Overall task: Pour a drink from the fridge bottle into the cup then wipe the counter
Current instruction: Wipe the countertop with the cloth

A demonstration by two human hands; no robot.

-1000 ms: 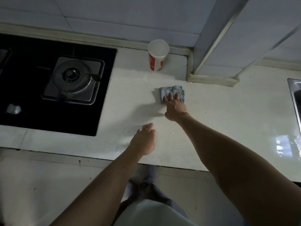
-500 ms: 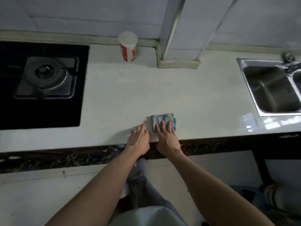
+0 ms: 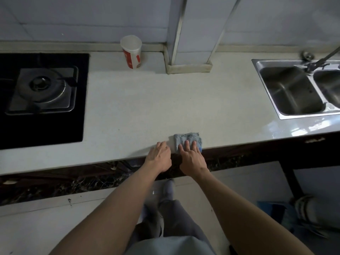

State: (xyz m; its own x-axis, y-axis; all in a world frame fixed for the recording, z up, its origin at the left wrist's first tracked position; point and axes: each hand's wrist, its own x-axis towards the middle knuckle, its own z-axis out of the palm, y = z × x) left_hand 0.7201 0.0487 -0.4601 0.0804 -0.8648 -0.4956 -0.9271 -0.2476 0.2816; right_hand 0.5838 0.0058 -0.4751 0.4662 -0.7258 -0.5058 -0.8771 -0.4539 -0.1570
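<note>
A folded blue-grey cloth [image 3: 185, 139] lies on the pale counter [image 3: 147, 111] at its front edge. My right hand [image 3: 192, 157] presses flat on the cloth with straight fingers. My left hand [image 3: 160, 157] rests open on the counter edge just left of the cloth, fingers relaxed and holding nothing. A white paper cup with red print [image 3: 132, 52] stands upright at the back of the counter by the wall. No bottle is in view.
A black gas hob with a burner [image 3: 41, 89] fills the counter's left part. A steel double sink [image 3: 298, 89] with a tap sits at the right. A tiled column base [image 3: 189, 68] juts out right of the cup.
My right hand has drawn the cloth from near the cup back to the counter's front edge. My left hand came beside it. In the last half second little moved.
</note>
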